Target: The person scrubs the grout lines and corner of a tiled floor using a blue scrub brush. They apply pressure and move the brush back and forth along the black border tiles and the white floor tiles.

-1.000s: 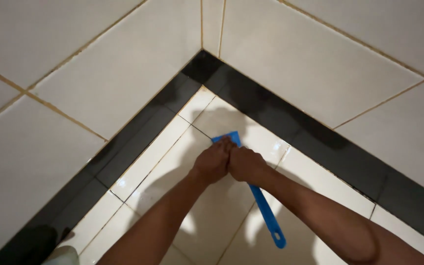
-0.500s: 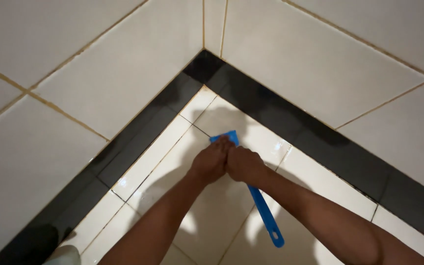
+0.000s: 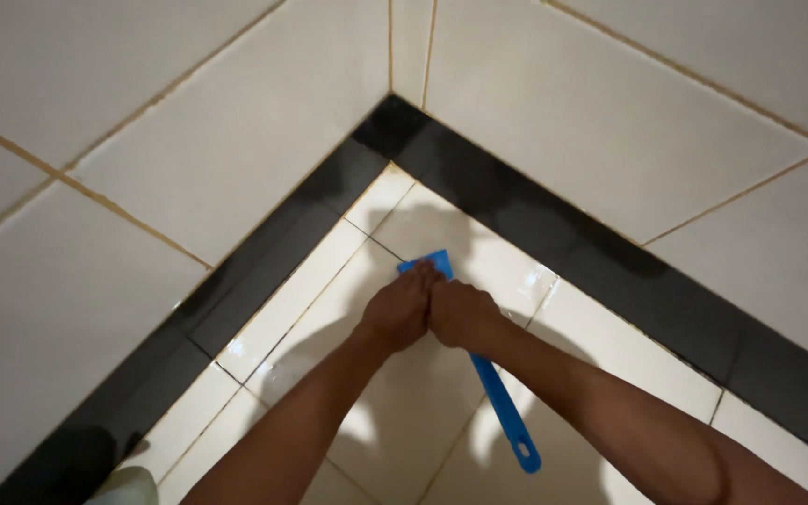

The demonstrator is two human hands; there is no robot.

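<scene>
my left hand (image 3: 402,309) is squeezed tight on the blue brush (image 3: 479,365), and my right hand (image 3: 460,316) touches it at its 3 o'clock, gripping the brush too. the brush head lies on the wet white floor tile (image 3: 404,421) near the corner, and its long handle points to 5 o'clock.

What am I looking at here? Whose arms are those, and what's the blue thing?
The camera sits on a person's head and looks down, so the two bare arms are that person's own. You see the corner of a tiled room: pale wall tiles, a black strip along the bottom of the walls, and a shiny pale floor. The left hand and right hand are pressed together on a blue tool. Its flat head pokes out past the fingers, against the floor, and its long handle points back toward the person.
</scene>
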